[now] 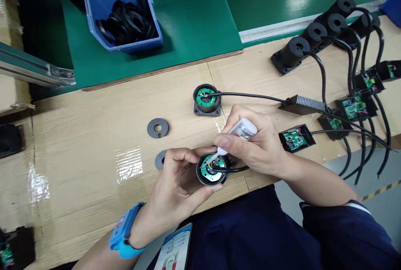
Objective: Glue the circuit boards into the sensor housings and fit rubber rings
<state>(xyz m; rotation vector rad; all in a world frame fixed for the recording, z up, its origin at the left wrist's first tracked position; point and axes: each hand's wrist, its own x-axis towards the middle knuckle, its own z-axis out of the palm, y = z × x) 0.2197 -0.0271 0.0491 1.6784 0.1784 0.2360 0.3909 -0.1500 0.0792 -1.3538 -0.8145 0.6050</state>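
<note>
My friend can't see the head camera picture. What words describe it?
The left hand holds a round black housing while the right hand holds a white bottle, its nozzle pointed at the green circuit board inside. A blue bin of black parts sits beyond.

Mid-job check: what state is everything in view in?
Left hand: wrapped around near cup
Right hand: gripping bottle
Bottle: tilted, nozzle down into near cup
Near cup: open, insides showing
Far cup: open, insides showing
Far disc: lying flat
Near disc: partly hidden by left hand
Blue bin: open, holding black rings
Nearest small box: open
Watch: strapped on
</note>
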